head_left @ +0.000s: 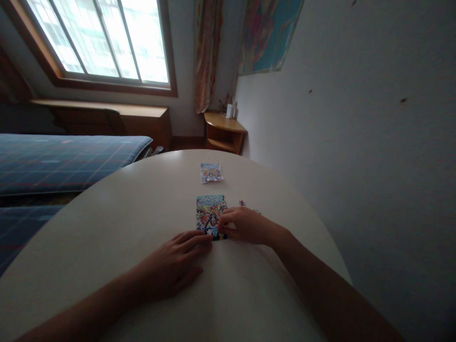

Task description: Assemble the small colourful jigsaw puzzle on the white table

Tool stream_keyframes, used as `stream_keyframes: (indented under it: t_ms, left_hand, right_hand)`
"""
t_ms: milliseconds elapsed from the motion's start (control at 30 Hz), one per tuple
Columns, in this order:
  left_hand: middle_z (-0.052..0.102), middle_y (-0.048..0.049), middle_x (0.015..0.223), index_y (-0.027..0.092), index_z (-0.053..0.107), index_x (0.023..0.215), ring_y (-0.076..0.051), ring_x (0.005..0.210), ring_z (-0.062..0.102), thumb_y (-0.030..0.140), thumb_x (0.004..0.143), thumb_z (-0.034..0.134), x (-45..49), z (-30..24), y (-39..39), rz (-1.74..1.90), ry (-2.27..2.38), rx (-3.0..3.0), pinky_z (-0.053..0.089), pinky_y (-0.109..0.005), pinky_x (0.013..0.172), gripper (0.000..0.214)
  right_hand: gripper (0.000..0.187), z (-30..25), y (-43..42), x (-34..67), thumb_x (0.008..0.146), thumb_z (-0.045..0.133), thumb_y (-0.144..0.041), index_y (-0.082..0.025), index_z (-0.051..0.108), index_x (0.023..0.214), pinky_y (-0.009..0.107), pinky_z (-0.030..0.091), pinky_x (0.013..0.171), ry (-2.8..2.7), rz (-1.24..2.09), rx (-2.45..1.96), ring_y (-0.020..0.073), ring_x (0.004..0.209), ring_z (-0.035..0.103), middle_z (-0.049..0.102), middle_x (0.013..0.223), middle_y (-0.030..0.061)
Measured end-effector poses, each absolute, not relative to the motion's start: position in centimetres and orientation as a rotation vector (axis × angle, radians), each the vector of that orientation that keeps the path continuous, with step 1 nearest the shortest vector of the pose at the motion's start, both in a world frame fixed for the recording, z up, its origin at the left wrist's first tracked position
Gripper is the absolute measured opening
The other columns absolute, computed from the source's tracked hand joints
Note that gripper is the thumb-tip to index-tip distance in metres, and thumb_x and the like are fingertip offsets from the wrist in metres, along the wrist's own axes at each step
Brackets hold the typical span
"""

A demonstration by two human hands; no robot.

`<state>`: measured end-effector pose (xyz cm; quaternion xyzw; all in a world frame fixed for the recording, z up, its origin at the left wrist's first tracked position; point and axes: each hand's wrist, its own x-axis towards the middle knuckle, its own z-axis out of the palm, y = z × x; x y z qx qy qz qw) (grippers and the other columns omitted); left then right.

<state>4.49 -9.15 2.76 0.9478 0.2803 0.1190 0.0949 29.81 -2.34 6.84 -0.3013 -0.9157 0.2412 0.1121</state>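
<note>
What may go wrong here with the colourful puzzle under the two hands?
1. The right hand works at the near corner of the puzzle while the left hand steadies it with fingertips only; a push might slide it.
2. Small loose pieces lie just beyond the right hand; it might knock them toward the table rim.

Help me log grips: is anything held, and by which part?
Nothing lifted: right hand pins the puzzle by its near right corner; left hand touches its near edge.
</note>
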Motion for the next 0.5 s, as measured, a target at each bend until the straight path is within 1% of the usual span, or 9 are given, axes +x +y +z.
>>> stream_keyframes:
  t_ms: [267, 400, 500]
  left_hand:
    - [0.047, -0.0091, 0.148, 0.018, 0.046, 0.14, -0.028, 0.135, 0.044, 0.025, 0.096, 0.047, 4.4, 2.8, -9.2, 0.303, 0.854, 2.802, 0.045, -0.047, 0.111, 0.044]
    - [0.048, -0.0089, 0.147, 0.02, 0.047, 0.139, -0.028, 0.134, 0.045, 0.025, 0.096, 0.049, 4.5, 2.9, -9.2, 0.334, 0.857, 2.794, 0.045, -0.047, 0.11, 0.044]
    - [0.049, -0.0095, 0.145, 0.019, 0.048, 0.138, -0.027, 0.133, 0.046, 0.024, 0.095, 0.05, 4.6, 3.0, -9.3, 0.365, 0.845, 2.796, 0.046, -0.047, 0.109, 0.043]
  right_hand:
    - [0.015, 7.1, -2.3, 30.4, 0.081, 0.062, -0.007, -0.017, 0.071, 0.089, 0.022, 0.044, 0.077, -2.662, 0.759, -0.877, 0.0123, 0.08, 0.063, 0.071, 0.088, 0.0021]
    - [0.01, 7.2, -2.2, 30.8, 0.079, 0.067, -0.012, -0.016, 0.071, 0.087, 0.023, 0.045, 0.075, -2.644, 0.816, -0.883, 0.0126, 0.078, 0.063, 0.071, 0.086, 0.002]
    - [0.01, 7.3, -2.2, 31.0, 0.076, 0.069, -0.011, -0.016, 0.07, 0.084, 0.024, 0.046, 0.074, -2.64, 0.846, -0.85, 0.0133, 0.078, 0.064, 0.072, 0.086, 0.0025]
